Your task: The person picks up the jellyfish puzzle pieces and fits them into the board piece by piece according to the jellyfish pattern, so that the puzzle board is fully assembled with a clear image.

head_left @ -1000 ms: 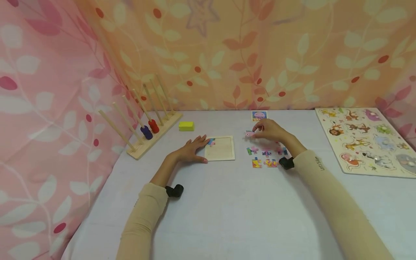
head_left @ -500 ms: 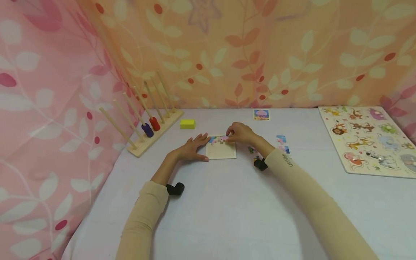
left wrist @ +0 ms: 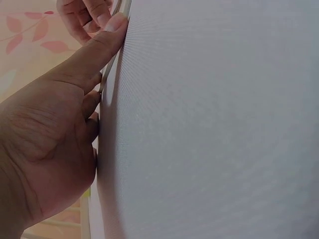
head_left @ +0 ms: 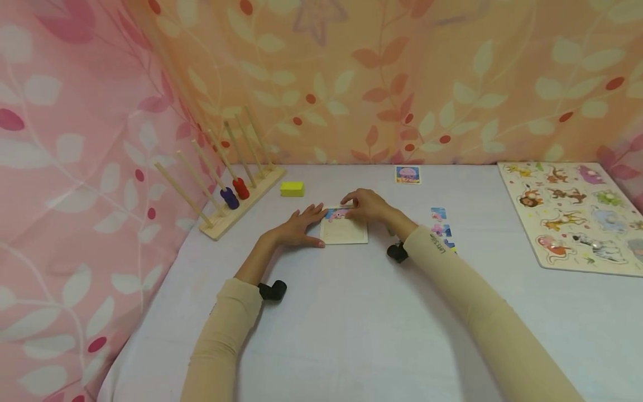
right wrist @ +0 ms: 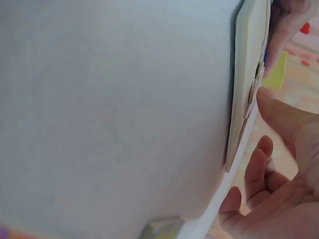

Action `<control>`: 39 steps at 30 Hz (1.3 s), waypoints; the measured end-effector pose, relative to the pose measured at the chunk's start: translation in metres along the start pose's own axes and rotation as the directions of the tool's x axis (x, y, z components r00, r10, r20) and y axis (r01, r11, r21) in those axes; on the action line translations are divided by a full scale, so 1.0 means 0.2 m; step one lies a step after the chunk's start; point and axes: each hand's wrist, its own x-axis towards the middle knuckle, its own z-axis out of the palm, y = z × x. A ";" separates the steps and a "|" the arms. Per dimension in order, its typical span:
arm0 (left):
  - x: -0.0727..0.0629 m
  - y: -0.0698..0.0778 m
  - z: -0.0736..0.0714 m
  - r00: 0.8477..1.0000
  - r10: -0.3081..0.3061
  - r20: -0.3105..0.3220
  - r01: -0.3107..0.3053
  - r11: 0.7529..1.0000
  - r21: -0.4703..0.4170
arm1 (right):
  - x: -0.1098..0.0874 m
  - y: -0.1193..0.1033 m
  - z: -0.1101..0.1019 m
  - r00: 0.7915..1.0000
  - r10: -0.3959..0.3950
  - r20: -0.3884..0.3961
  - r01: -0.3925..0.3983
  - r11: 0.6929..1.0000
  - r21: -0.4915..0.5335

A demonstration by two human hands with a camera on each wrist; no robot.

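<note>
A small square wooden puzzle tray [head_left: 344,233] lies on the white cloth, with jigsaw pieces [head_left: 337,213] of a pink and blue picture along its far edge. My left hand [head_left: 296,228] rests at the tray's left side, fingers spread, thumb tip at the near corner. Over the tray's far right part is my right hand [head_left: 373,207]. In the right wrist view its thumb [right wrist: 281,112] touches a piece in the tray, while the other fingers curl loosely away from it. Loose jigsaw pieces [head_left: 439,223] lie to the right, partly hidden by the right forearm.
A peg stand [head_left: 246,204] with blue and red beads stands at the left, a yellow block [head_left: 292,189] beside it. A jellyfish picture card [head_left: 407,175] lies at the back. An animal knob-puzzle board [head_left: 572,218] occupies the right. Patterned cloth [head_left: 382,84] hangs behind.
My right hand has carried a pink piece from the loose pieces leftward to the tray's far edge and has loosened its fingers there. The left hand has stayed at the tray.
</note>
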 end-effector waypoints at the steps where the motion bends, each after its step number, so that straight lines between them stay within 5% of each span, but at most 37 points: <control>1: 0.00 0.00 0.00 1.000 -0.003 0.001 0.003 1.000 0.002 | 0.00 0.00 0.00 1.000 -0.028 0.001 0.028 0.999 0.015; 8: 0.00 -0.01 0.00 1.000 0.001 0.001 -0.001 1.000 -0.016 | 0.03 0.01 0.00 0.989 -0.146 0.038 0.147 0.989 -0.031; 18: 0.02 0.02 -0.01 1.000 -0.024 0.011 0.024 1.000 -0.011 | 0.05 0.04 -0.02 0.991 -0.061 0.117 0.057 0.998 0.033; 32: 0.00 0.02 -0.02 1.000 -0.029 0.000 0.029 1.000 -0.010 | 0.05 0.01 -0.01 0.994 0.019 0.112 -0.027 0.997 0.071; 39: 0.00 0.01 -0.02 1.000 -0.024 0.006 0.024 1.000 -0.001 | 0.04 0.05 -0.02 0.996 0.022 0.087 -0.040 0.976 0.213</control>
